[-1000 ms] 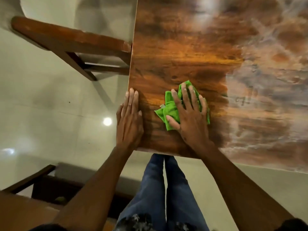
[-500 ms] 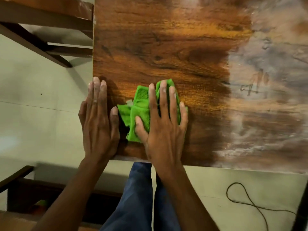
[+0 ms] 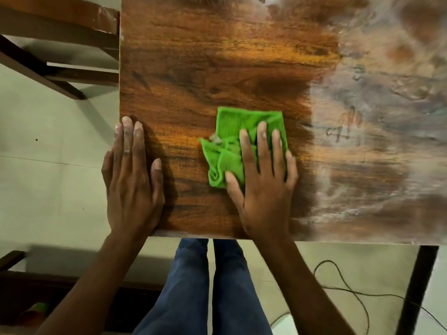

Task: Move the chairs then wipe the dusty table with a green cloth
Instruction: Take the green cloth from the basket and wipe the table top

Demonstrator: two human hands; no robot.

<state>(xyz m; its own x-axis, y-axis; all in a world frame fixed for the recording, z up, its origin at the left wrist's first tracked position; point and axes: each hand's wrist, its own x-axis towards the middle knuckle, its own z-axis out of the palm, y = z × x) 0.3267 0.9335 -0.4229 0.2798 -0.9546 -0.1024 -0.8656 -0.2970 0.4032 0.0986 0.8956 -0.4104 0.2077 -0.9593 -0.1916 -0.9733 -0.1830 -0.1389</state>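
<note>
A wooden table (image 3: 217,56) fills the upper middle of the head view. Its left part shows dark clean grain, and its right part (image 3: 387,105) is covered in pale dust smears. A crumpled green cloth (image 3: 229,141) lies on the wood near the front edge. My right hand (image 3: 263,180) presses flat on the cloth's right side with straight, spread fingers. At the table's front left corner my left hand (image 3: 133,184) rests flat, fingers straight and dusty at the tips, part of it overhanging the left edge.
A wooden chair (image 3: 55,44) stands off the table's left side at the upper left. Dark furniture (image 3: 29,286) sits low at the bottom left. A black cable (image 3: 343,286) loops on the floor beside a dark table leg (image 3: 416,286). My legs in jeans (image 3: 205,286) stand below the front edge.
My right hand has slid the green cloth to the right, away from my left hand, toward the dusty part. My left hand stays flat at the table's corner.
</note>
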